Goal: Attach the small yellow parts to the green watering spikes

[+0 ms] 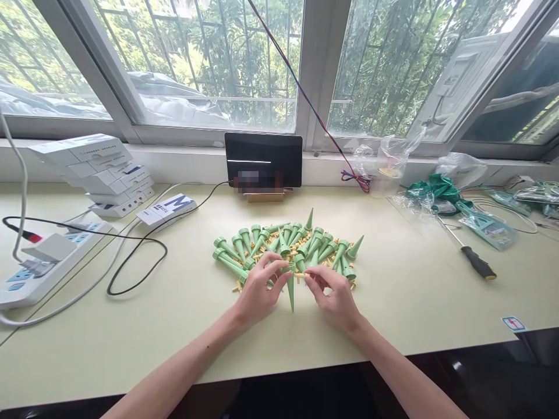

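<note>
My left hand (pixel 264 283) pinches a green plastic spike (pixel 291 291) near its wide top, with its point hanging down over the table. Close to its right side, my right hand (pixel 334 294) holds a small yellowish plastic piece (pixel 300 275) between thumb and fingers. That piece reaches toward the spike's upper end; whether the two touch I cannot tell. Behind both hands lies a heap of similar green spikes (pixel 255 238), most on their sides and a few standing tip up. Small yellowish pieces (pixel 236 288) are scattered among and under them.
A tablet (pixel 264 160) on a cardboard stand leans by the window. White boxes (pixel 102 169), a power strip (pixel 52 256) and a looped black cable (pixel 163 256) occupy the left. On the right lie a screwdriver (pixel 478 263), green packets (pixel 489 224) and clear plastic wrapping. The table's front edge is near my forearms.
</note>
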Demonstrator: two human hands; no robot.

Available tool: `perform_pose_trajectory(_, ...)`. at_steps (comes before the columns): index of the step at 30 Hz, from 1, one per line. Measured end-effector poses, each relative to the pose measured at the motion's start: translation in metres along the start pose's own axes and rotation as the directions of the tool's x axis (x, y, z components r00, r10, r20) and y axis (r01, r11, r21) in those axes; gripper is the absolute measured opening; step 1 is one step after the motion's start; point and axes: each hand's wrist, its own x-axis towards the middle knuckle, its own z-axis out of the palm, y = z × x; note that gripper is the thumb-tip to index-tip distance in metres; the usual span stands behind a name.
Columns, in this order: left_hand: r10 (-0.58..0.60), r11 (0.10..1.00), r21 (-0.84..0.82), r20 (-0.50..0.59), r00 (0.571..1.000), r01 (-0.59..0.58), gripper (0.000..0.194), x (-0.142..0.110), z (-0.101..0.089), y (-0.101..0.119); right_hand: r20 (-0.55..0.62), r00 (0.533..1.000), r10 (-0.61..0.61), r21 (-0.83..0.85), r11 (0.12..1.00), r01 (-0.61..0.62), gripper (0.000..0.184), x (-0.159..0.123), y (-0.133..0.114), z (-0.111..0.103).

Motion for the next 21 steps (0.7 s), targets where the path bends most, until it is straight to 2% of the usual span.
perform_pose_trajectory(13,0.02,1.0,0.02,0.016,1.0,-0.02,0.013,-0.0025,0.0007,-0.0019,0.052,0.998,-0.026,-0.046,0.999,0.029,0.013,-0.0005,0.0051,0.0008)
perform_pose_trajectory(21,0.028,0.999,0.042,0.015,0.999,-0.028,0.012,-0.0027,0.0012,-0.0028,0.036,0.999,-0.037,-0.041,0.998,0.039,0.013,-0.0008,0.0071,0.0017)
